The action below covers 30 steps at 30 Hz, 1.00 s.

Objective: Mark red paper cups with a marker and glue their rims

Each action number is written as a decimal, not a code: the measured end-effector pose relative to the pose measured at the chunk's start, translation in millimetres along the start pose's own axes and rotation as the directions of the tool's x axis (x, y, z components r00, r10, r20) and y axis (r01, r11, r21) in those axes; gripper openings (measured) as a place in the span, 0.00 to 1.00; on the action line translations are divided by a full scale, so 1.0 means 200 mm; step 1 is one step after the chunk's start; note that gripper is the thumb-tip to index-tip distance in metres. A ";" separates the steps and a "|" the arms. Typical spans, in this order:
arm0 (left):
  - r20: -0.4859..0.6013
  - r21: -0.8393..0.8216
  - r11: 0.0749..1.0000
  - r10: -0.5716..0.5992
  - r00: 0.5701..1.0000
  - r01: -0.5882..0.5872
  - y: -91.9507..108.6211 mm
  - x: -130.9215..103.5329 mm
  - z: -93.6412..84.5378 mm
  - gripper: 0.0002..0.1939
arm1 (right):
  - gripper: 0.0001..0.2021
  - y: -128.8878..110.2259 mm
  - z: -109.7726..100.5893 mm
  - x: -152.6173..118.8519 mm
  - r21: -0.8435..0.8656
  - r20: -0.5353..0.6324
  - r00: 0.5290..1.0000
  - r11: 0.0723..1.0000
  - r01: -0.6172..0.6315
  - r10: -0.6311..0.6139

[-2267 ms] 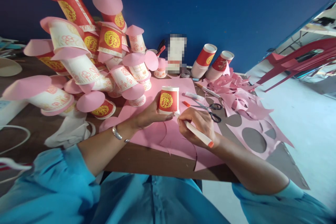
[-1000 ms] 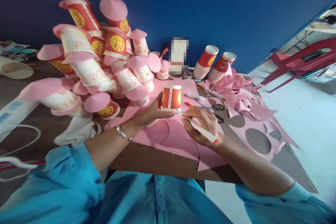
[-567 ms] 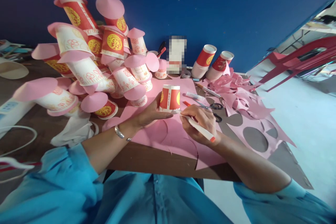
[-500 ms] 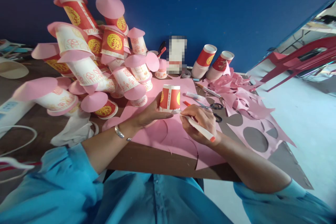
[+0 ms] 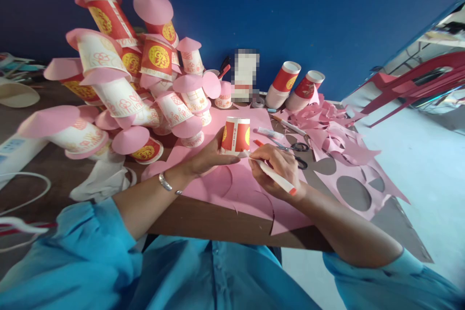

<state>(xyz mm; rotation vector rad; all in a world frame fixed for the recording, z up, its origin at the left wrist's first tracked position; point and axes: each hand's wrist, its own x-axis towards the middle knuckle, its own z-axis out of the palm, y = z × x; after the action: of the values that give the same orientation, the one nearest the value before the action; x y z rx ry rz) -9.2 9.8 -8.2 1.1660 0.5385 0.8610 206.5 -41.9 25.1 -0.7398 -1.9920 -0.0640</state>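
My left hand (image 5: 210,155) is wrapped round a red paper cup (image 5: 235,135) with yellow emblems and a white printed strip. The cup is held above pink paper (image 5: 214,186). In my right hand (image 5: 278,167) is a white marker (image 5: 278,178) with an orange end, its tip at the cup's white lower edge. An orange cap (image 5: 258,143) shows just above my right fingers. Scissors (image 5: 300,147) with dark handles lie behind that hand, close to a clear tube (image 5: 271,133).
Many cups with pink cone tops (image 5: 156,60) are piled at the left. Two cup stacks (image 5: 284,85) stand at the back, near pink scraps (image 5: 327,121). A white cloth (image 5: 100,179) lies left of my left forearm. A red chair (image 5: 410,77) stands right of the table.
The marker tip has shifted slightly to the left along the cup's lower edge. Both hands keep their hold, and the cup has hardly moved.
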 end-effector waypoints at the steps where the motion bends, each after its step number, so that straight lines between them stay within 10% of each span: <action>1: 0.002 0.002 1.000 -0.003 1.000 0.003 0.00 0.00 0.00 0.43 | 0.05 0.00 0.00 0.00 -0.003 0.000 1.000 1.000 0.002 -0.002; 30: -0.020 0.037 0.999 -0.004 1.000 0.005 0.00 0.00 -0.01 0.47 | 0.10 -0.01 -0.01 0.01 0.002 -0.013 0.999 1.000 0.031 -0.031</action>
<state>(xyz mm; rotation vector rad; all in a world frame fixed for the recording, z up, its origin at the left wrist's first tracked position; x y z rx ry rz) -10.7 10.1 -8.2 1.1910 0.5751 0.8623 206.7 -42.7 28.8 -0.7050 -1.9914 -0.0843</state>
